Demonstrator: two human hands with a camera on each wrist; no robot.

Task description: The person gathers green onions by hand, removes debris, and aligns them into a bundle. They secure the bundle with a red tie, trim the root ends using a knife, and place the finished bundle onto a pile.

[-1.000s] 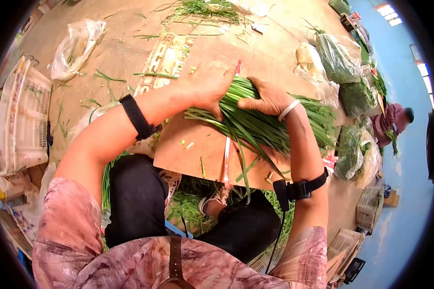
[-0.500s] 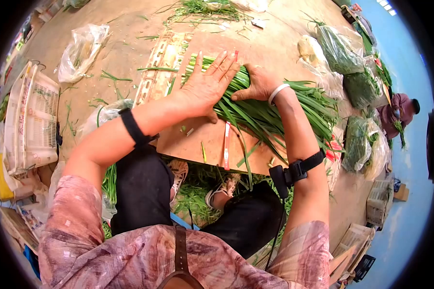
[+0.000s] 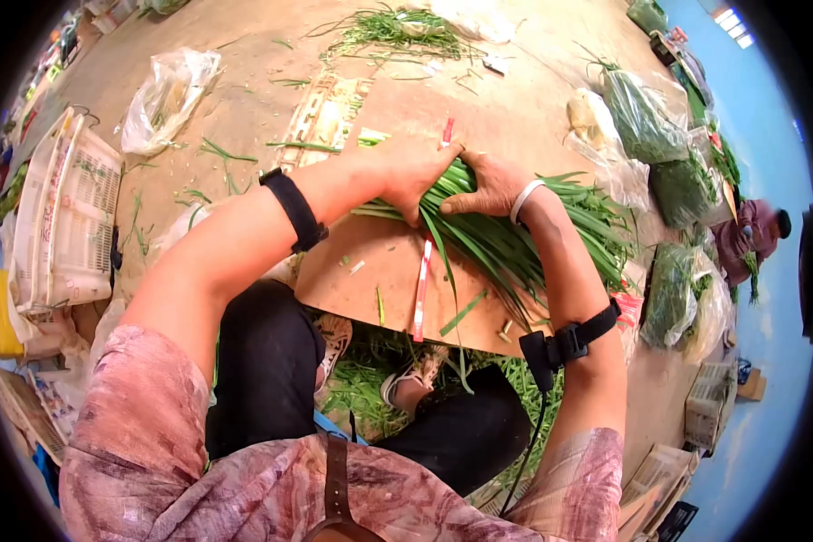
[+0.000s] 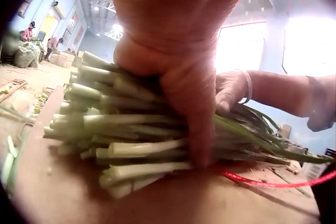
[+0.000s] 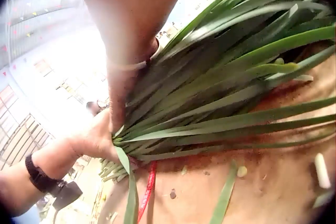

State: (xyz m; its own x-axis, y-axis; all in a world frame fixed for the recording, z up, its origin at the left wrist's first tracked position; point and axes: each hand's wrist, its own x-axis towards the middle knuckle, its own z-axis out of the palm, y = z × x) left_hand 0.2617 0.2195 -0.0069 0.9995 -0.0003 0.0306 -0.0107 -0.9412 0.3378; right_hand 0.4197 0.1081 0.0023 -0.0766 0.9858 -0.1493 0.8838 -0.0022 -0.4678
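A thick bunch of garlic chives (image 3: 583, 221), with flat green leaves and pale cut ends, lies across a brown board (image 3: 352, 280). My left hand (image 3: 418, 172) grips it near the pale stalks (image 4: 136, 124), thumb down the near side. Just right of it, my right hand (image 3: 492, 185) holds the bunch round its leafy part, thumb on the near side. The fingers on the far side are mostly hidden. Beneath the bunch runs a printed red tie strip (image 3: 421, 294), its near end lying toward the board's front edge and its other end showing beyond my hands.
Loose leaf pieces (image 3: 381, 305) are scattered on the board. White crates (image 3: 81, 212) stand at the left, and a clear plastic bag (image 3: 167, 104) lies on the floor. Filled bags of greens (image 3: 646, 113) line the right side, near another person (image 3: 748, 237). Trimmings (image 3: 361, 388) cover the floor by my feet.
Half a second ago my left hand lay with fingers spread over the bunch; now it wraps round it, close against my right hand. My right hand keeps its hold in nearly the same spot.
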